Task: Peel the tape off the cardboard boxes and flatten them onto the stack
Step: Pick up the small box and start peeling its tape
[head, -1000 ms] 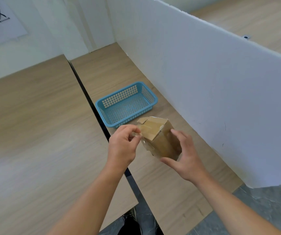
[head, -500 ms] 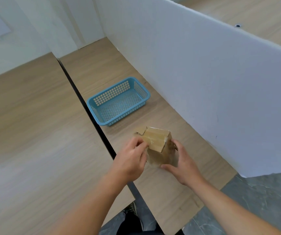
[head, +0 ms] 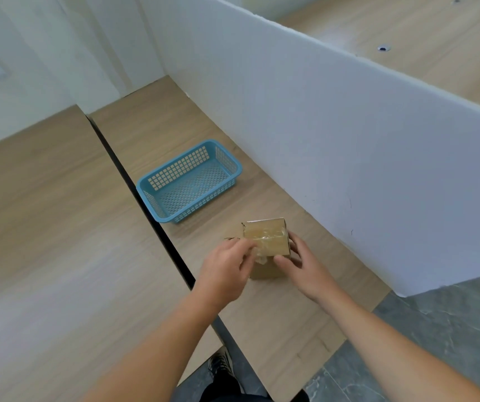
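Two wood-grain tabletops carry the work: one under my right hand, the right tabletop, and the left tabletop beyond my left hand, with a dark gap between them. On the right tabletop, a blue basket lies ahead of my left hand. The cardboard box sits between both hands; contact with the top cannot be confirmed.

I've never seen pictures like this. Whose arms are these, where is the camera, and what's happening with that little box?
No machine here: these are a person's bare arms, filmed by a wide-angle camera worn on the head, looking down. The right hand holds a small cardboard box at the wooden table, thumb in front, fingers on its side. The left hand pinches the crinkled clear tape at the box's near top edge. Beyond sits a blue plastic basket; a white partition runs along the right.
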